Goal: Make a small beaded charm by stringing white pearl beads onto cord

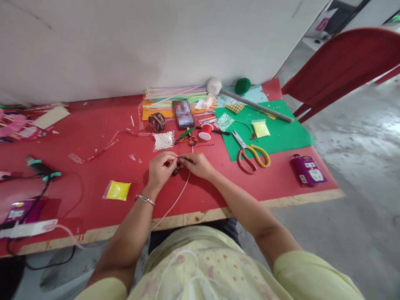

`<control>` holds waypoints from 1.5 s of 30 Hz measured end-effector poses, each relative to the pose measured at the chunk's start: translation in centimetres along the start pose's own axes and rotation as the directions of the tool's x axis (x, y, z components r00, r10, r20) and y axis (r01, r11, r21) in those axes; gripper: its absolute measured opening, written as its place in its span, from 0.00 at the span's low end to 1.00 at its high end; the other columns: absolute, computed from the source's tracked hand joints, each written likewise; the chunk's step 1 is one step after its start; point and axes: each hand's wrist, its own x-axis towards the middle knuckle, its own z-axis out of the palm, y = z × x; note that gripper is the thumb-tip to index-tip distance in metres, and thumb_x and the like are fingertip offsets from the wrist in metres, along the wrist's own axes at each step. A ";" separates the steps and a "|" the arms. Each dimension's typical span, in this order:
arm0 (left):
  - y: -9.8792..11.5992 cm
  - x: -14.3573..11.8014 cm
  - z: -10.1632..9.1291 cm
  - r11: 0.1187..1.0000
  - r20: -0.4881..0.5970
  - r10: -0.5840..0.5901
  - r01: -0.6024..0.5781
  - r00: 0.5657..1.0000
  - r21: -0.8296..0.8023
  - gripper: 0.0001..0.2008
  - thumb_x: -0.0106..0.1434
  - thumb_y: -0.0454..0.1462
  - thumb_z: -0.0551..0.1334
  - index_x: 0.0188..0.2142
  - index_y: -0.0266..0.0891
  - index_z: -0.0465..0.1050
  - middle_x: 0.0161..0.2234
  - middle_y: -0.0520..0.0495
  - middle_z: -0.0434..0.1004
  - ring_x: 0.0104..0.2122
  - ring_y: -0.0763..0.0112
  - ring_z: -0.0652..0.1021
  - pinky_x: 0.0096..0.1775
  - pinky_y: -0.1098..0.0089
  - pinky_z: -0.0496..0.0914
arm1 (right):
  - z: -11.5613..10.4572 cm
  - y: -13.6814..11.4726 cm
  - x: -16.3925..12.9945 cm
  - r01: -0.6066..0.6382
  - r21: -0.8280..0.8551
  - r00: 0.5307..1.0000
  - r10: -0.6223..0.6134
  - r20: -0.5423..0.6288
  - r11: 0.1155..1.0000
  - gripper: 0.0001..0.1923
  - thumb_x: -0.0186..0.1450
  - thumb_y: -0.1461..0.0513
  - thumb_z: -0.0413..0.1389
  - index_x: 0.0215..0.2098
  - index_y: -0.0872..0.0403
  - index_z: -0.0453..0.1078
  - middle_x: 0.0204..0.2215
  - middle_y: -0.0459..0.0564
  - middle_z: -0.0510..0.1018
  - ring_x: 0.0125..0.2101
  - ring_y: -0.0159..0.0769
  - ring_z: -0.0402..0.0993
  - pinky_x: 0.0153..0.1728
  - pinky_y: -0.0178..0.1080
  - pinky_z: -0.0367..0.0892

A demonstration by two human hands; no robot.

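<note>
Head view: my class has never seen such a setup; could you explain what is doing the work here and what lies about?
No machine here: just a person's left hand and right hand, both bare, close together and apparently holding a small dark piece, mostly hidden. The one picture comes from a camera worn on the head, looking forward and down. On the red-covered table lie a ball of multicoloured yarn, a clear packet of round white beads, a white spool of red thread, and metal scissors with one red and one yellow handle, partly over a flat green sheet.
</note>
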 end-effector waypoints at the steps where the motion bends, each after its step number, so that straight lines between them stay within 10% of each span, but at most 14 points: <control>1: -0.1 0.0 0.0 1.000 0.000 -0.014 0.014 1.000 -0.008 0.04 0.64 0.35 0.64 0.33 0.41 0.78 0.37 0.47 0.83 0.38 0.69 0.82 0.42 0.68 0.74 | 0.0 0.0 0.1 -0.011 0.022 1.000 0.011 0.004 1.000 0.13 0.72 0.60 0.53 0.46 0.55 0.79 0.32 0.48 0.84 0.32 0.33 0.81 0.36 0.32 0.69; 13: -0.3 0.0 0.3 0.988 0.002 -0.081 0.081 0.997 -0.134 0.03 0.64 0.37 0.65 0.33 0.41 0.78 0.36 0.47 0.83 0.38 0.68 0.81 0.43 0.66 0.74 | 0.1 0.4 0.4 -0.070 0.194 0.997 0.074 -0.012 0.979 0.11 0.68 0.58 0.57 0.38 0.56 0.78 0.27 0.46 0.82 0.29 0.30 0.77 0.34 0.31 0.69; 29: -2.5 0.0 -2.9 0.984 0.126 -0.176 0.168 0.976 0.064 0.04 0.60 0.37 0.66 0.30 0.40 0.78 0.36 0.46 0.81 0.35 0.68 0.79 0.37 0.70 0.71 | -1.2 -1.5 -0.6 -0.066 -0.316 0.998 0.056 -0.039 0.946 0.05 0.57 0.64 0.59 0.29 0.55 0.77 0.24 0.46 0.79 0.24 0.29 0.70 0.28 0.32 0.57; 36: -2.0 -0.2 -2.7 0.975 0.116 -0.221 0.219 0.968 0.029 0.03 0.60 0.36 0.65 0.33 0.40 0.77 0.33 0.47 0.79 0.33 0.68 0.78 0.34 0.70 0.71 | -1.4 -1.2 -0.5 -0.088 -0.211 0.996 0.086 -0.019 0.973 0.06 0.59 0.64 0.58 0.30 0.56 0.78 0.24 0.45 0.79 0.25 0.28 0.70 0.28 0.31 0.58; 40: -0.7 -0.4 -2.6 0.962 0.219 -0.231 0.256 0.948 -0.092 0.18 0.58 0.36 0.68 0.49 0.42 0.75 0.41 0.45 0.78 0.32 0.70 0.77 0.28 0.73 0.68 | -0.9 -0.5 -0.3 -0.044 -0.121 0.999 0.041 -0.025 0.992 0.08 0.63 0.62 0.58 0.33 0.57 0.79 0.26 0.45 0.79 0.26 0.28 0.71 0.30 0.31 0.60; 45: -0.4 -0.3 -1.7 0.997 0.278 -0.063 0.074 0.959 -0.030 0.13 0.59 0.39 0.70 0.44 0.43 0.79 0.46 0.43 0.76 0.45 0.62 0.78 0.44 0.65 0.74 | -0.5 -0.7 -0.4 0.029 0.023 0.998 -0.031 0.054 0.999 0.11 0.67 0.59 0.57 0.35 0.58 0.78 0.29 0.46 0.80 0.29 0.29 0.73 0.32 0.31 0.63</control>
